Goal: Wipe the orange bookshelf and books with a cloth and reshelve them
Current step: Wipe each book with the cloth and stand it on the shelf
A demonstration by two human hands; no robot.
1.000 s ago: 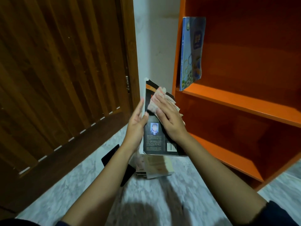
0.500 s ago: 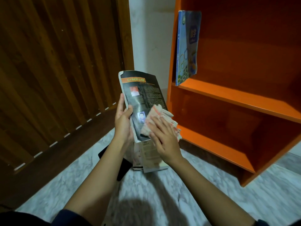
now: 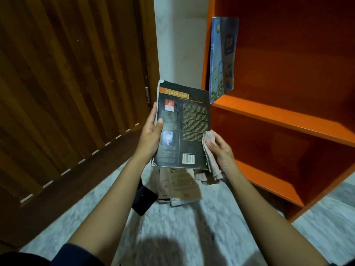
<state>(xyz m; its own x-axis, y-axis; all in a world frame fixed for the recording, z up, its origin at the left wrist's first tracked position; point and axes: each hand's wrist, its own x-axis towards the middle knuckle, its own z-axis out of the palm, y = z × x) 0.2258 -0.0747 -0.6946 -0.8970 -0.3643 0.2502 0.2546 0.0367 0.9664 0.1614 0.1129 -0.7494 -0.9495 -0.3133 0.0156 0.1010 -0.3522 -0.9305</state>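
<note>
A black paperback [image 3: 189, 129] with an orange title bar shows its back cover, held upright above the floor. My left hand [image 3: 151, 135] grips its left edge, thumb on the cover. My right hand [image 3: 221, 150] holds a crumpled pale cloth [image 3: 210, 156] against the book's right edge. The orange bookshelf [image 3: 278, 118] stands to the right. One blue book [image 3: 222, 58] leans upright at the left end of its upper shelf; the lower shelves hold nothing.
A small pile of books [image 3: 180, 187] lies on the marble floor [image 3: 192, 227] below the held book, beside a black flat object [image 3: 144, 200]. A brown wooden door [image 3: 67, 93] fills the left. A white wall strip [image 3: 180, 45] runs between door and shelf.
The cloth has slid off the cover's middle to the book's right edge. The book now faces me squarely and its whole back cover shows.
</note>
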